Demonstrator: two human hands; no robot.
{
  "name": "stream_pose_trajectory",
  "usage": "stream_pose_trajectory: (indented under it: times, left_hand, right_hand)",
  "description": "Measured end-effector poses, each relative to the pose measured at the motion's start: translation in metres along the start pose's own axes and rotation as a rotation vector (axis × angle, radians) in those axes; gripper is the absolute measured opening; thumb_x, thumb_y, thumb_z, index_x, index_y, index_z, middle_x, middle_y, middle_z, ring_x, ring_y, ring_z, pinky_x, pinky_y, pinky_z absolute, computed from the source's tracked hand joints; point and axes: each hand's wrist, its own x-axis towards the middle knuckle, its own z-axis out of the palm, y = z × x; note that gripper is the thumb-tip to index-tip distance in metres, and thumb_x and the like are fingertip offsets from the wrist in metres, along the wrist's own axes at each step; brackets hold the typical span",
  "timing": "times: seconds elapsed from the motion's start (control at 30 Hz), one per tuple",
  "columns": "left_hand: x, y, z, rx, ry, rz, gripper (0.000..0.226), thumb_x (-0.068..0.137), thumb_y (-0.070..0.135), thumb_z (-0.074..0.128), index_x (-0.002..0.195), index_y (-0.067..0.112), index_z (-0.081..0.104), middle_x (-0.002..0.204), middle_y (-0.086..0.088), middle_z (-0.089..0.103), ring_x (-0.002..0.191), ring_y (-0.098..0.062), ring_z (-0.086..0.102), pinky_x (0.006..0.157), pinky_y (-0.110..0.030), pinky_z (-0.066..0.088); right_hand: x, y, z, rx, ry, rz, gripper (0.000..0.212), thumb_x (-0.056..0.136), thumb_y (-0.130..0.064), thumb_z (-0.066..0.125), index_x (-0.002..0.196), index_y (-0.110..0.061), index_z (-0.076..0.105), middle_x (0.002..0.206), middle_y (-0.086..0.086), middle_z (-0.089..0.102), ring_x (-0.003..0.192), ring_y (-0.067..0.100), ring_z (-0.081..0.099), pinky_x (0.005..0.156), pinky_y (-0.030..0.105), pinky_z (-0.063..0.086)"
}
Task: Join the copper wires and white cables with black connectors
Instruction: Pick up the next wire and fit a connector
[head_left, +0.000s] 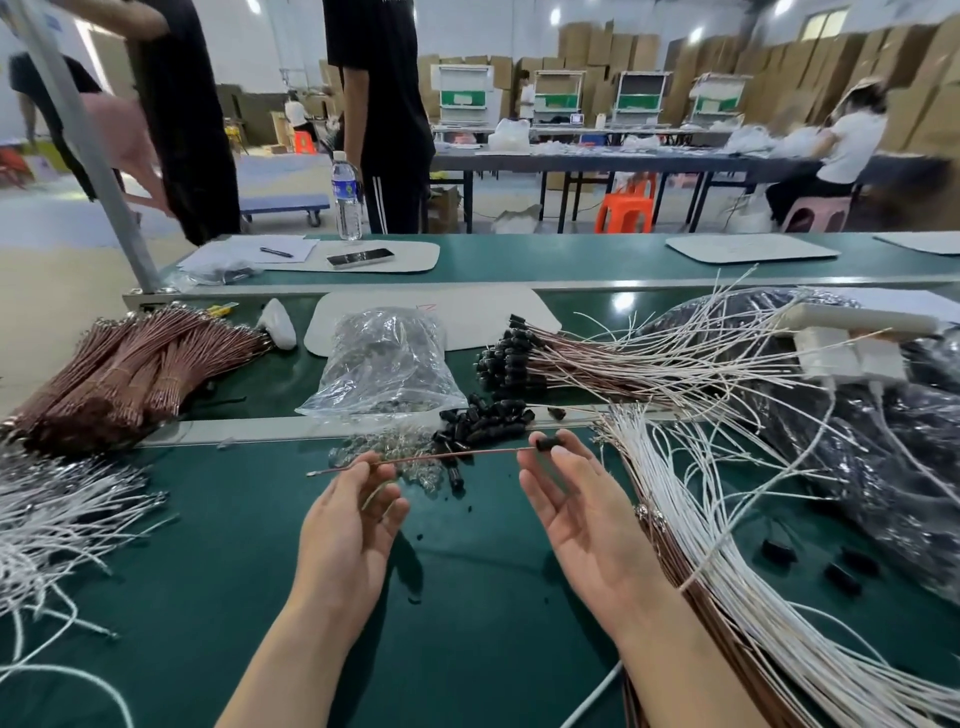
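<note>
Both hands are raised over the green worktop (467, 634), palms facing each other. The left hand (353, 525) pinches a copper wire (447, 456) near its left end; a second thin wire lies across its fingers. The right hand (576, 512) pinches a black connector (548, 443) at the wire's right end with its fingertips, and the wire runs nearly level between the hands. Just behind is a connector pile (483, 421), with small clear parts (387, 449) beside it. Behind those lies a clear bag (384, 358). A copper bundle (119, 364) lies far left, with white cables (57, 519) in front of it. More white cables (737, 582) fan out on the right. Joined wires with connectors (519, 358) lie at back right. A bottle (347, 195) and a phone (360, 257) are on the far worktop.
</note>
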Motion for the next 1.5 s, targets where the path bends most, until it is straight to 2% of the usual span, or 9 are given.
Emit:
stream_pose_trajectory:
  times: [0.33, 0.63, 0.77, 0.83, 0.93, 1.1, 1.2, 1.3, 1.5]
  left_hand:
    - [-0.004, 0.001, 0.003, -0.008, -0.023, -0.037, 0.016, 0.102, 0.016, 0.057, 0.095, 0.011, 0.07, 0.074, -0.001, 0.071, 0.055, -0.01, 0.064, 0.053, -0.023, 0.057]
    - [-0.007, 0.001, 0.005, 0.031, -0.067, -0.039, 0.017, 0.102, 0.017, 0.056, 0.096, 0.01, 0.07, 0.071, 0.0, 0.07, 0.055, -0.008, 0.064, 0.053, -0.022, 0.056]
    - [-0.018, -0.005, 0.011, 0.195, -0.212, 0.093, 0.014, 0.093, 0.025, 0.066, 0.09, 0.014, 0.075, 0.075, -0.002, 0.07, 0.059, -0.008, 0.062, 0.056, -0.022, 0.056]
    - [-0.026, -0.009, 0.012, 0.376, -0.323, 0.209, 0.018, 0.083, 0.034, 0.069, 0.087, 0.018, 0.077, 0.077, -0.001, 0.07, 0.063, -0.009, 0.061, 0.059, -0.021, 0.054]
    - [-0.036, -0.014, 0.014, 0.615, -0.446, 0.32, 0.019, 0.081, 0.04, 0.068, 0.092, 0.027, 0.077, 0.077, 0.002, 0.073, 0.065, -0.008, 0.063, 0.061, -0.02, 0.052]
    - [-0.036, -0.012, 0.012, 0.557, -0.409, 0.325, 0.021, 0.081, 0.045, 0.069, 0.096, 0.03, 0.074, 0.08, -0.002, 0.072, 0.066, -0.013, 0.064, 0.061, -0.023, 0.054]
    - [-0.034, -0.01, 0.011, 0.492, -0.364, 0.305, 0.02, 0.08, 0.042, 0.07, 0.093, 0.026, 0.074, 0.077, 0.0, 0.069, 0.064, -0.013, 0.062, 0.059, -0.022, 0.053]
    - [-0.033, -0.011, 0.01, 0.509, -0.373, 0.309, 0.016, 0.081, 0.038, 0.071, 0.092, 0.027, 0.075, 0.077, 0.002, 0.069, 0.065, -0.011, 0.061, 0.06, -0.021, 0.052]
    - [-0.032, -0.012, 0.009, 0.579, -0.409, 0.323, 0.014, 0.08, 0.037, 0.073, 0.093, 0.031, 0.074, 0.079, 0.001, 0.07, 0.066, -0.01, 0.063, 0.062, -0.021, 0.053]
  right_hand:
    - [-0.004, 0.002, 0.004, -0.043, -0.014, -0.008, 0.033, 0.079, -0.003, 0.067, 0.111, -0.008, 0.062, 0.105, 0.013, 0.075, 0.094, 0.025, 0.073, 0.074, 0.027, 0.061]
    - [-0.008, 0.006, 0.005, -0.145, -0.142, 0.078, 0.033, 0.082, -0.004, 0.067, 0.114, -0.01, 0.061, 0.123, 0.013, 0.071, 0.101, 0.026, 0.072, 0.08, 0.032, 0.061]
    - [-0.009, 0.013, 0.007, -0.232, -0.142, 0.069, 0.036, 0.078, -0.005, 0.069, 0.113, -0.01, 0.061, 0.12, 0.013, 0.072, 0.097, 0.026, 0.073, 0.08, 0.032, 0.061]
    - [-0.008, 0.016, 0.008, -0.279, -0.13, 0.058, 0.036, 0.076, -0.006, 0.069, 0.111, -0.009, 0.062, 0.115, 0.012, 0.074, 0.096, 0.025, 0.073, 0.078, 0.032, 0.061]
    - [-0.008, 0.021, 0.009, -0.364, -0.137, 0.052, 0.035, 0.074, -0.009, 0.069, 0.108, -0.01, 0.062, 0.11, 0.01, 0.075, 0.095, 0.024, 0.073, 0.076, 0.03, 0.061]
    - [-0.006, 0.02, 0.007, -0.365, -0.095, 0.033, 0.023, 0.087, -0.004, 0.065, 0.109, -0.011, 0.062, 0.109, 0.009, 0.076, 0.09, 0.023, 0.073, 0.073, 0.029, 0.06]
    - [-0.004, 0.016, 0.006, -0.31, -0.066, 0.015, 0.03, 0.082, -0.007, 0.067, 0.111, -0.011, 0.062, 0.111, 0.009, 0.075, 0.088, 0.021, 0.073, 0.072, 0.028, 0.06]
    - [-0.003, 0.016, 0.004, -0.297, -0.046, 0.009, 0.023, 0.089, -0.002, 0.063, 0.11, -0.012, 0.062, 0.11, 0.009, 0.076, 0.088, 0.022, 0.073, 0.072, 0.028, 0.06]
    - [-0.004, 0.025, 0.003, -0.496, -0.09, -0.001, 0.021, 0.096, -0.001, 0.059, 0.114, -0.01, 0.064, 0.11, 0.008, 0.076, 0.093, 0.022, 0.074, 0.076, 0.026, 0.058]
